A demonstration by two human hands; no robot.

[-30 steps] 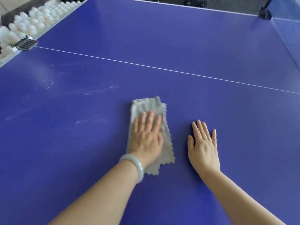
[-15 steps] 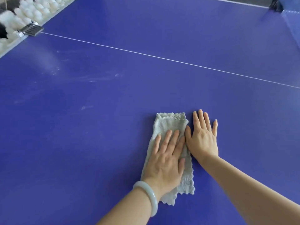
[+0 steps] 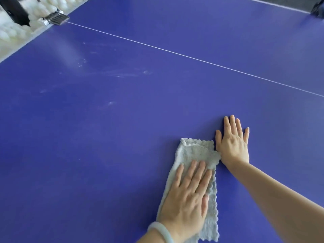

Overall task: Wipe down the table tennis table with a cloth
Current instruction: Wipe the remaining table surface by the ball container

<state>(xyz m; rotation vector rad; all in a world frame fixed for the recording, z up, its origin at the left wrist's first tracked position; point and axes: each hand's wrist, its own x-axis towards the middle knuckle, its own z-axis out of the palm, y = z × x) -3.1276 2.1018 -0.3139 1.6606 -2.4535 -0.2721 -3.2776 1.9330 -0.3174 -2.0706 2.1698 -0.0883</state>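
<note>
Cloth (image 3: 194, 155) under L hand (image 3: 185, 202), fingers straight; R hand (image 3: 233, 144) flat on table (image 3: 192, 32) beside; smudges (image 3: 126, 74), balls (image 3: 7, 35) far-left.

Past the left edge of my worktop (image 3: 122, 137) I see a heap of white balls (image 3: 8, 34), blurred together, with a black shape (image 3: 16, 12) across them. A slatted metal clamp (image 3: 56, 18) sits at that edge. Beyond the far edge lies dark grey floor (image 3: 294, 1). Soft, even light.
</note>
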